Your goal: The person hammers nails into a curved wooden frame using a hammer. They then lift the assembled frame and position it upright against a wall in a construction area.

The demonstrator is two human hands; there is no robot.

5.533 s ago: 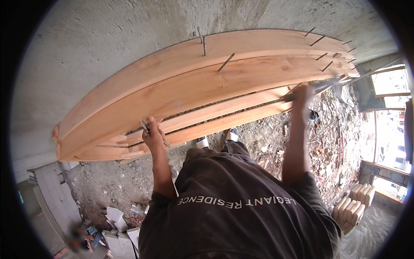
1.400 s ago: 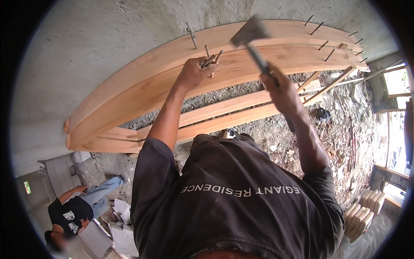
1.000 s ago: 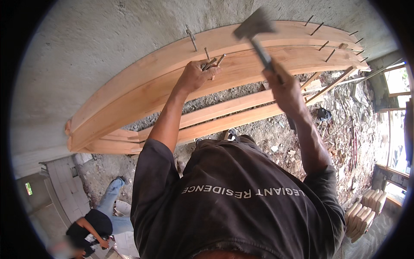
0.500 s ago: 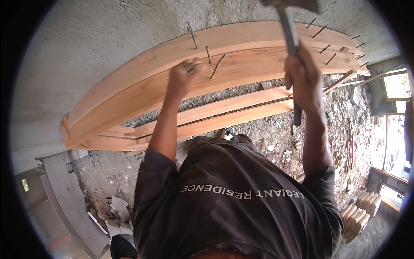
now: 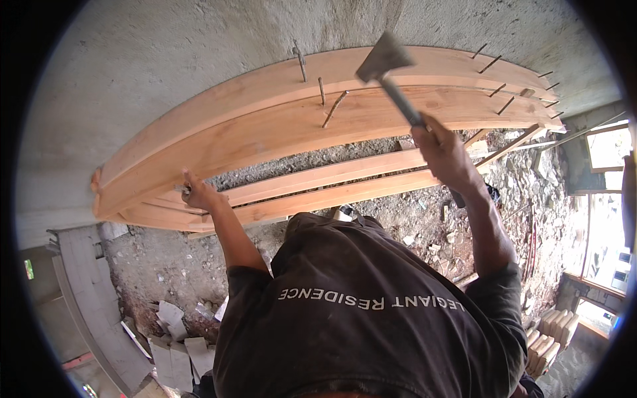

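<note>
My right hand (image 5: 446, 156) grips a hatchet (image 5: 387, 58) by its handle, its flared metal head raised in front of the boards. My left hand (image 5: 206, 197) is closed by the left part of the nearer wooden board (image 5: 259, 139); a small greyish thing shows at its fingers, too small to name. Behind that board runs a second wooden board (image 5: 259, 86) along the concrete wall. Near the middle, a bent rusty nail (image 5: 335, 109) and a straighter nail (image 5: 322, 91) stick out of the nearer board. Another nail (image 5: 302, 66) stands at the farther board.
Several more nails (image 5: 491, 64) jut out at the boards' right end. Lower wooden rails (image 5: 318, 189) and a slanted brace (image 5: 511, 144) lie nearer to me. Rubble (image 5: 411, 225) covers the ground. Broken pale sheets (image 5: 176, 358) lie at lower left, and stacked bags (image 5: 551, 338) at lower right.
My left hand has moved left and nearer to me, away from the middle nails. My right hand has come a little lower and left, and the hatchet head has swung down to the left.
</note>
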